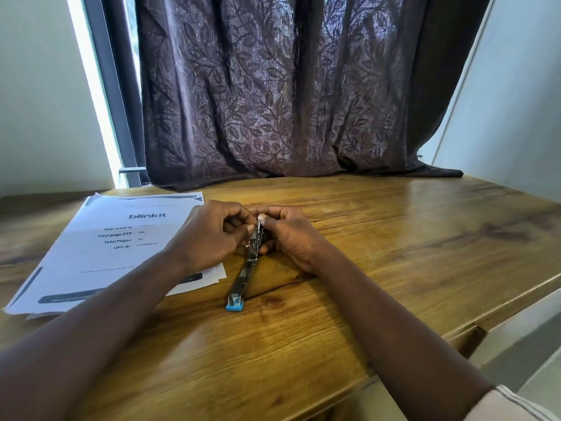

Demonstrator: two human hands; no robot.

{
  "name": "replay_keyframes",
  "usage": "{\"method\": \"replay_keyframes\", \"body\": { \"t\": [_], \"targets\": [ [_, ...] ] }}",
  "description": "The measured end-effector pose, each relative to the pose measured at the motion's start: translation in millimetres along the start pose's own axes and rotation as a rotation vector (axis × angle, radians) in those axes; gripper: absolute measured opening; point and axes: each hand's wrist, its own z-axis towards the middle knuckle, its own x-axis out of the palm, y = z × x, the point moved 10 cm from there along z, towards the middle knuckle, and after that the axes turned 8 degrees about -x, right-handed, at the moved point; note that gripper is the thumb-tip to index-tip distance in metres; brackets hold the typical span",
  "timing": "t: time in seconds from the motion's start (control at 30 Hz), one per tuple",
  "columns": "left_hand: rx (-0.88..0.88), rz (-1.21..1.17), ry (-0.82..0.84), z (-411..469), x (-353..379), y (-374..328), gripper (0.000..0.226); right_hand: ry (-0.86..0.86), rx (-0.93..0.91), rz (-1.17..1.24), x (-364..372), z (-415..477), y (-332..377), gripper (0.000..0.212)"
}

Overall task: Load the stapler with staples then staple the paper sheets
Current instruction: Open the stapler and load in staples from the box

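Head view of a wooden worktop with a stapler lying opened out near its middle, the blue-tipped end toward the viewer and the metal far end raised between the two hands; left hand curled, fingers pinched on the upright metal part at the stapler's far end; right hand curled against the same part from the other side, thumb on its top; what lies between the fingertips is too small to tell; paper sheets, a loosely squared stack printed on top, lying flat on the worktop just left of the stapler, partly under the left forearm; dark leaf-patterned curtain hanging behind the worktop's far edge.
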Motion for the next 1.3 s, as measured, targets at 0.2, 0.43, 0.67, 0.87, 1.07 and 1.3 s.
{"method": "replay_keyframes", "body": {
  "t": [0.2, 0.43, 0.67, 0.87, 1.07, 1.3],
  "targets": [
    [0.000, -0.009, -0.060, -1.4, -1.3, 0.3, 0.010, 0.003, 0.001, -0.014, -0.1, -0.2, 0.0, 0.022],
    [0.008, -0.024, -0.084, -2.5, -1.8, -1.8, 0.010, -0.004, 0.009, -0.018, -1.7, 0.7, -0.5, 0.024],
    [0.007, 0.009, -0.061, -2.5, 0.1, -3.7, 0.009, -0.004, 0.011, -0.028, -0.9, 0.6, -2.2, 0.025],
    [0.008, 0.017, -0.075, -1.5, -3.1, -4.1, 0.012, -0.006, 0.007, -0.016, -1.4, -0.2, 0.5, 0.020],
    [0.003, 0.041, -0.076, -2.4, -1.5, -3.2, 0.010, -0.004, 0.008, -0.026, -0.2, -1.1, -0.1, 0.022],
    [-0.019, 0.062, -0.052, -2.3, 0.3, -0.8, 0.011, -0.002, 0.009, -0.032, -0.1, -0.5, 1.3, 0.024]
  ]
}}
